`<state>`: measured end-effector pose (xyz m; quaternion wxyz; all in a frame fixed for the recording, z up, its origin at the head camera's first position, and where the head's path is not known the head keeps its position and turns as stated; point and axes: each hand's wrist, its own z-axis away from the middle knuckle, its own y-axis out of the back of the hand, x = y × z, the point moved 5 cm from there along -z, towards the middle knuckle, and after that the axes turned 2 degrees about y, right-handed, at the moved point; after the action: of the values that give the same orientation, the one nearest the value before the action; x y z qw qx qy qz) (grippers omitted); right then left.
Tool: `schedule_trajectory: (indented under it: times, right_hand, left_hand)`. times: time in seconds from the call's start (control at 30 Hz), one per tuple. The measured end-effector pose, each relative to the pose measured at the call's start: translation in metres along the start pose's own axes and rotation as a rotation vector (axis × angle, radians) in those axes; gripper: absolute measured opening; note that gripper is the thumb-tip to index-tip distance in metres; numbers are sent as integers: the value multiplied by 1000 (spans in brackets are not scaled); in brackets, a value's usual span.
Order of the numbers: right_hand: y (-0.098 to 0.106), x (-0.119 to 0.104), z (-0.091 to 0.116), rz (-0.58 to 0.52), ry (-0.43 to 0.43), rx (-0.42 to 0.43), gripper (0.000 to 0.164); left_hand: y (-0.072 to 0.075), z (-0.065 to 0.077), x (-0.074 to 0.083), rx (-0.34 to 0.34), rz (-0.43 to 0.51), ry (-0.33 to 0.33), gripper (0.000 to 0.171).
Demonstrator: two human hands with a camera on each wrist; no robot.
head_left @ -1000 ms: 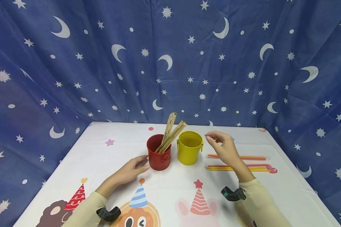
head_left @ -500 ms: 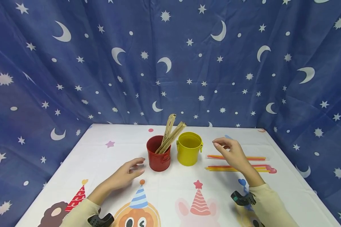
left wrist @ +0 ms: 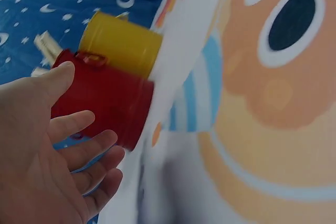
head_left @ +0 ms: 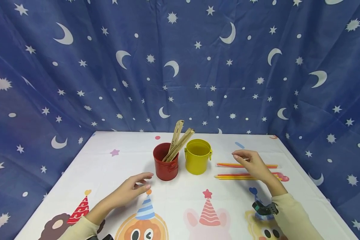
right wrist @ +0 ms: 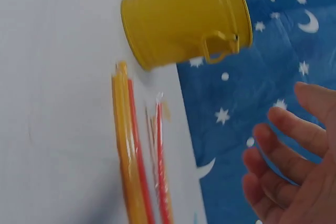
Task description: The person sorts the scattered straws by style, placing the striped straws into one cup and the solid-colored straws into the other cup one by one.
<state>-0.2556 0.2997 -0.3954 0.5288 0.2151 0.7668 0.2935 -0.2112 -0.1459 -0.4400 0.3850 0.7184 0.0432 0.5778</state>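
Observation:
A small red metal bucket (head_left: 166, 170) stands mid-table, holding several thin sticks in printed tan paper wrappers (head_left: 181, 144) that lean to the right. Right beside it is a yellow bucket (head_left: 196, 163) with small side handles. My left hand (head_left: 128, 190) hovers left of the red bucket, fingers loosely bent and apart from it; its palm (left wrist: 37, 156) shows in the left wrist view. To the right, my right hand (head_left: 253, 164) hangs over two bundles of long red, orange and yellow sticks, one farther back (head_left: 228, 165) and one nearer (head_left: 232, 177). Neither hand holds anything.
A white tablecloth (head_left: 174, 203) printed with party-hatted animals and shapes covers the table. A blue curtain (head_left: 198, 110) with moons and stars hangs behind and along both sides. Dark bands sit on both wrists, the right band (head_left: 265, 209) showing more fully.
My left hand has drawn back from beside the red bucket, down and to the left. My right hand has moved away from the yellow bucket to the right, over the stick bundles.

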Motion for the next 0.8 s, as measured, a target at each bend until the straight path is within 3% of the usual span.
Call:
schedule_trajectory:
  times: [0.17, 0.37, 0.53, 0.67, 0.8]
  right_hand:
    - [0, 15, 3, -16, -53, -73, 33]
    - [1, 24, 2, -5, -86, -61, 35]
    - [0, 27, -3, 8, -83, -40, 35]
    - [0, 30, -9, 26, -79, -16, 36]
    - [0, 37, -14, 43, -97, -1, 36]
  left_hand:
    - [-18, -4, 8, -72, 18, -3, 50]
    - [-37, -9, 28, -113, 54, -27, 53]
    - [-58, -17, 45, -152, 71, -4, 63]
    - [-78, -31, 58, -144, 91, 13, 78]
    - [-99, -53, 68, -70, 87, 42, 93]
